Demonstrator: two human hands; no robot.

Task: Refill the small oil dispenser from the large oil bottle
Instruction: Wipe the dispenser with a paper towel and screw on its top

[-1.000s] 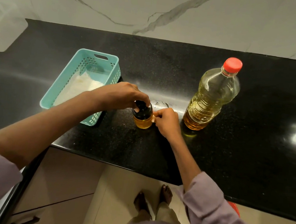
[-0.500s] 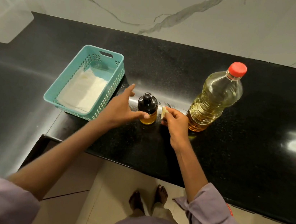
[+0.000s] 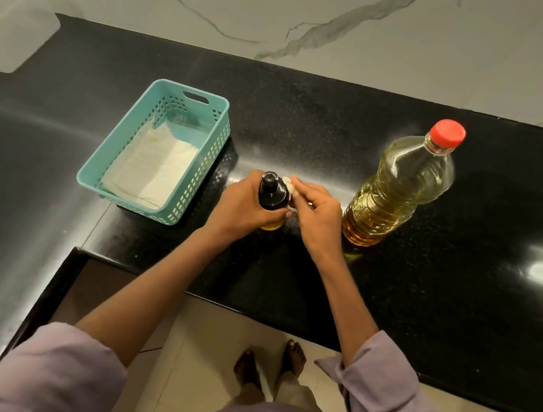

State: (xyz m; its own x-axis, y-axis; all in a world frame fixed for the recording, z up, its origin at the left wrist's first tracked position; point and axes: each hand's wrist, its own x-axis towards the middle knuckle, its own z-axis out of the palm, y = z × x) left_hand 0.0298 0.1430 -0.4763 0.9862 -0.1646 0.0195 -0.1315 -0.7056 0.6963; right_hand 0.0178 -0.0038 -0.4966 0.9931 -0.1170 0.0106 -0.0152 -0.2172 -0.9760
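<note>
A black speckled worktop (image 3: pixel 343 118) is seen from above, backed by a white veined marble wall (image 3: pixel 323 8). A teal perforated basket (image 3: pixel 123 165), lined with a folded white cloth (image 3: pixel 154 169), is set toward the left of the worktop. The large oil bottle (image 3: pixel 400 185), capped in red and partly filled with golden oil, is stood upright at the right. Between basket and bottle, the small oil dispenser (image 3: pixel 273 194), with its black top in place and yellow oil visible at its base, is kept upright on the worktop. The dispenser is enclosed by the grip of the left hand (image 3: pixel 246 206), whose thumb is wrapped across its front. A small pale scrap (image 3: pixel 288 184), too small to be identified, is pinched against the dispenser's side by the right hand (image 3: pixel 318 217).
</note>
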